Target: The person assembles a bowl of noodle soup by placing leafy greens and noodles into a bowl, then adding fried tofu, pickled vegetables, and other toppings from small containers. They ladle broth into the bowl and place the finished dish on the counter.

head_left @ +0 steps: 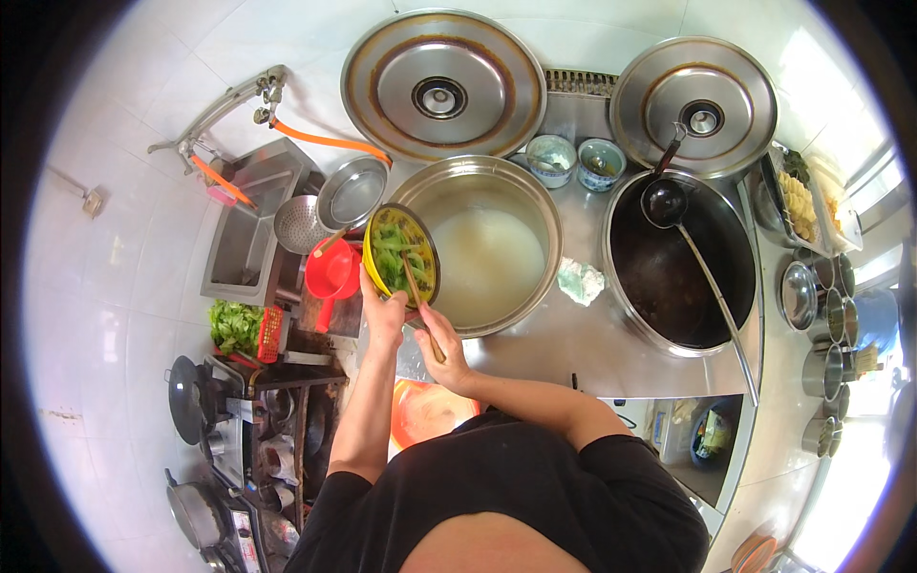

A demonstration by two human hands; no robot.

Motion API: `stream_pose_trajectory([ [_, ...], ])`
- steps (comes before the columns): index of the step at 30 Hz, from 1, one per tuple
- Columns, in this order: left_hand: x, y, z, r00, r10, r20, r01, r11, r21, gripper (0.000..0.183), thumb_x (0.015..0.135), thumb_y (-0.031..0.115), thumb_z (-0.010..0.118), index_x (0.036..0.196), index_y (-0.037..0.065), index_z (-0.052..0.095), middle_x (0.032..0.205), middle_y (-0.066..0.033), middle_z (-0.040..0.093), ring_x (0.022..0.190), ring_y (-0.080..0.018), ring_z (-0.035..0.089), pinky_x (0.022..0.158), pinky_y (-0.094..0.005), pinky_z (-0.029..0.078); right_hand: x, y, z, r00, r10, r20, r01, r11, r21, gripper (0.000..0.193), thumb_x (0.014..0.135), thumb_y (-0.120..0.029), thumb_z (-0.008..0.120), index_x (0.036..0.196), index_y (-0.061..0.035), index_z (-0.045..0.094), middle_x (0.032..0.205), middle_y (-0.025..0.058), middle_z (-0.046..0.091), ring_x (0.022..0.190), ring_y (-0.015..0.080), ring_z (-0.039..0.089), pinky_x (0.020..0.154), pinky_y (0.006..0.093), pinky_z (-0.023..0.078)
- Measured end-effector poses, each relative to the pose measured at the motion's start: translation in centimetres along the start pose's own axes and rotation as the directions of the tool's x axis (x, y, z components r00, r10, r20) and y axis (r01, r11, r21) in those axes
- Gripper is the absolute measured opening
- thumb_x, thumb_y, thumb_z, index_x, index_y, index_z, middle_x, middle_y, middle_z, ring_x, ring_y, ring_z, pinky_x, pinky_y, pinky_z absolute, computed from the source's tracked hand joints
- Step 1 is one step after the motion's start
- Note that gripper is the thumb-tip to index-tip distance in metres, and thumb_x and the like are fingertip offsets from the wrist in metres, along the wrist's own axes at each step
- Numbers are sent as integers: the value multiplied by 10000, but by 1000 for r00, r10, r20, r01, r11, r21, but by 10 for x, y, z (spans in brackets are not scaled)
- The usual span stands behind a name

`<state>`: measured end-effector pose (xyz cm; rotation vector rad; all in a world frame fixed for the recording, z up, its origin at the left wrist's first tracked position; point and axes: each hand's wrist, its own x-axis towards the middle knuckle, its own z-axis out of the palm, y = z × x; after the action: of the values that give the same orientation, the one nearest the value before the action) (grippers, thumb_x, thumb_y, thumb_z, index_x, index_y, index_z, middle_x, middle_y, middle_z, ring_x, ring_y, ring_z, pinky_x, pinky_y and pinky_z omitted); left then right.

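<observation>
My left hand point(385, 320) grips the side of a yellow bowl point(371, 265) with a dark rim. The bowl is tilted to the right, at the left edge of a large steel pot point(478, 184) of pale, cloudy liquid. Green leafy vegetables point(390, 250) lie in the bowl. Closed around wooden chopsticks point(415, 285), my right hand point(445, 355) holds their tips among the greens. Left of the bowl is a red plastic dipper point(331, 275).
A steel pot of dark liquid point(611, 258) stands to the right, with a black ladle point(664, 202) and a long handle across it. Two round lids point(497, 72) lean behind. A crumpled cloth point(580, 282) lies between the pots. At left are a sink point(229, 244) and a perforated strainer point(298, 225).
</observation>
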<state>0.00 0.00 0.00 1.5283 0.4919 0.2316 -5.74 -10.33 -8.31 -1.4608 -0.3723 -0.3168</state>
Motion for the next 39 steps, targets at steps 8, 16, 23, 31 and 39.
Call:
stream_pose_trajectory([
  [8,-5,-10,7,1000,-1,-17,0,998,-59,916,732,-131,464,1549,156,167,1300,-169,524,946,-313,672,619,-395,637,1,-11,-19,1000,-14,12,14,998,-53,428,943,-69,626,1352,10,526,1278,230,582,1145,345,601,969,379,478],
  [16,11,-48,-22,869,-396,296,494,725,-480,625,797,-22,492,1387,148,375,1253,-175,566,1058,-387,635,750,-506,619,82,-72,-140,977,-174,120,201,942,-268,123,927,-74,643,986,33,657,1002,156,686,957,276,669,854,342,522],
  [23,-15,-85,-10,739,-454,499,674,503,-541,478,808,31,520,1278,-47,488,1224,-215,602,1074,-418,631,776,-452,639,237,-58,-298,979,-8,-204,-181,430,-885,337,961,-307,580,815,-8,640,793,216,676,776,395,676,772,460,551],
  [31,-47,-59,35,717,-451,532,688,585,-431,497,791,30,537,1282,-42,505,1157,-210,642,970,-386,675,753,-487,636,292,71,-341,741,462,-487,-612,168,-773,487,926,-475,558,1070,-31,695,1108,240,680,1054,385,658,891,467,532],
  [39,-54,-51,57,694,-481,535,709,586,-393,628,782,-30,508,1381,114,383,1259,-170,561,1039,-385,654,736,-524,633,296,116,-371,855,364,-370,-447,154,-881,377,950,-379,546,1063,-45,680,1042,210,693,995,378,673,856,479,543],
])
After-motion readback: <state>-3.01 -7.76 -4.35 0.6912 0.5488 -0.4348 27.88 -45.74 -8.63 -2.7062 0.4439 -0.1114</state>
